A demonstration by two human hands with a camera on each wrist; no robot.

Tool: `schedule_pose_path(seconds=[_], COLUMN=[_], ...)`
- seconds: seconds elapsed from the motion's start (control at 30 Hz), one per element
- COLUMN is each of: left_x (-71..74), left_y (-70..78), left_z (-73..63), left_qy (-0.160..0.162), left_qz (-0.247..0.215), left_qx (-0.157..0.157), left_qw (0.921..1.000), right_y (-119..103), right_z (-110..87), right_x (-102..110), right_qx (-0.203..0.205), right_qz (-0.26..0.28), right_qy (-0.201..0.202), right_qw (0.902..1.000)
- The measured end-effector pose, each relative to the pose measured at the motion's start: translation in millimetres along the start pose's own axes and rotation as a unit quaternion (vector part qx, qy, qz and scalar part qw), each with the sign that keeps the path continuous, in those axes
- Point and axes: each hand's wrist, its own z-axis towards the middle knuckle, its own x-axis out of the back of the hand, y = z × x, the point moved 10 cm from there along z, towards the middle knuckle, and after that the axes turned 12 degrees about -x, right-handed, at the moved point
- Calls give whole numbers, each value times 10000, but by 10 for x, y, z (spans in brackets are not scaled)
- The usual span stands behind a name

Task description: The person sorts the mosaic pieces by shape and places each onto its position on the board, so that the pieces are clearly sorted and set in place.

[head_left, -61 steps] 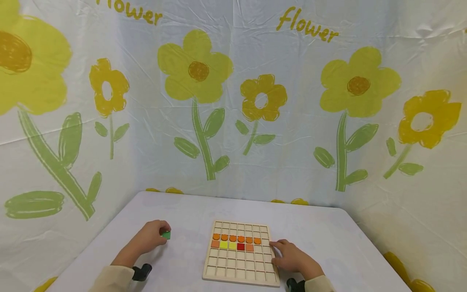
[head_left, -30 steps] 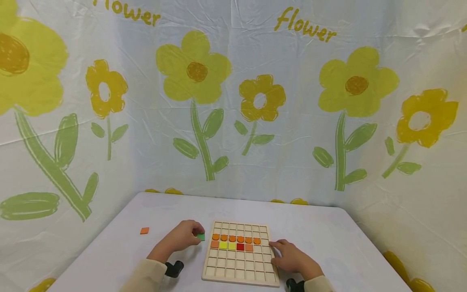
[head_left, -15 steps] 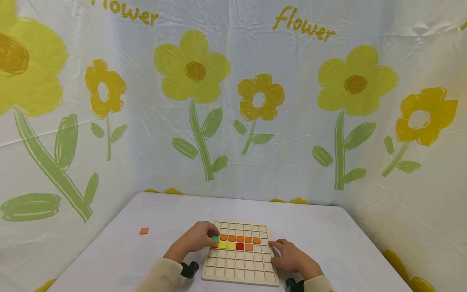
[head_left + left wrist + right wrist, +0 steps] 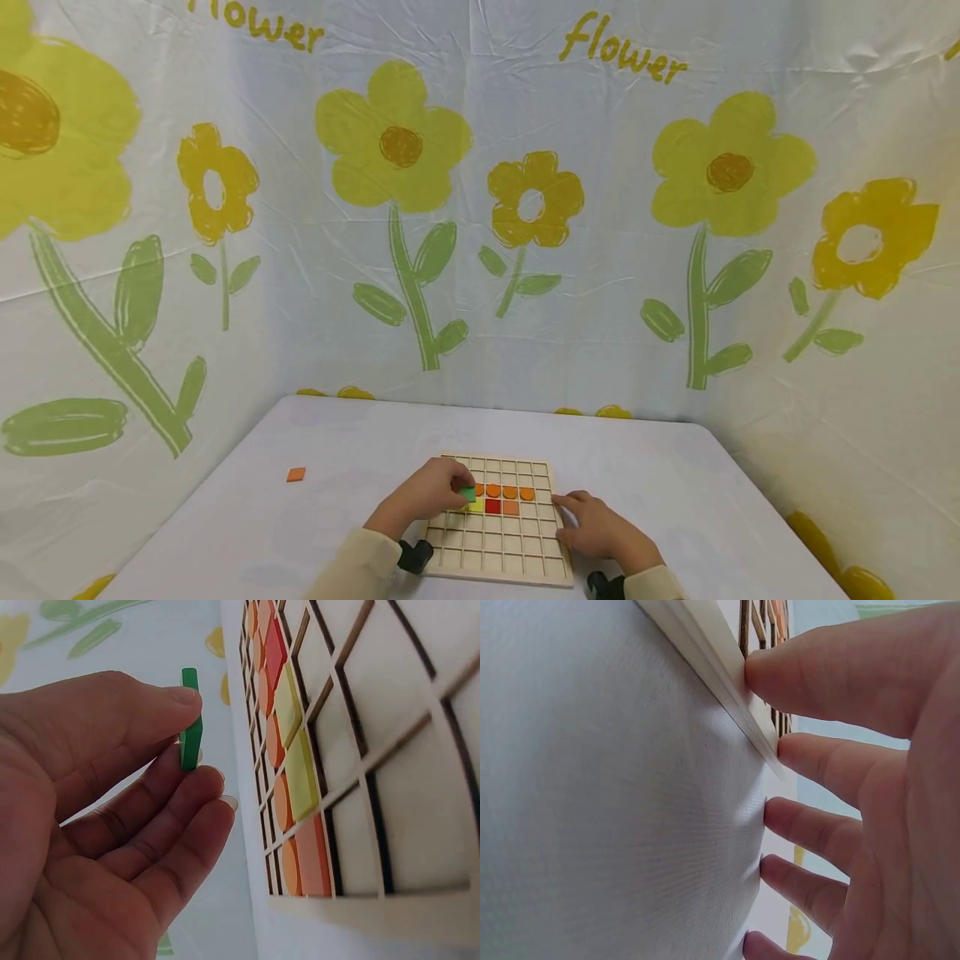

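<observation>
My left hand pinches a small green tile between thumb and fingertips over the left half of a wooden grid board. In the left wrist view the green tile is seen edge-on, apart from the board. A row of round orange pieces lies on the grid. Below it runs a row of square tiles: a red tile, yellow tiles and orange ones. The left hand hides part of both rows. My right hand touches the board's right edge with thumb and index fingertip, its fingers fairly straight.
A loose orange tile lies on the white table, left of the board. A curtain printed with yellow flowers stands behind the table and along its sides.
My left hand has carried the green tile rightward, from the left of the table to over the board, leaving the loose orange tile in sight. The right hand stays at the board's edge.
</observation>
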Motion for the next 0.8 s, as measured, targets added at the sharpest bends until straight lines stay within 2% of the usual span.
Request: schedule_pose_path(seconds=[0.3,0.63,0.8], left_x=[-158,-382,-478], left_y=[110,191,231], left_z=[155,295,380], left_qy=[-80,-160,-239], left_qz=[15,-280,35], left_qx=[-215,-92,-163], left_qw=[9997,9994,9996], right_y=[7,0,9], right_z=[1,7,17], right_x=[-5,20,6], right_qx=[-41,1,33], right_qz=[0,-29,-81], right_qy=[-48,20,40], right_qw=[10000,10000,10000])
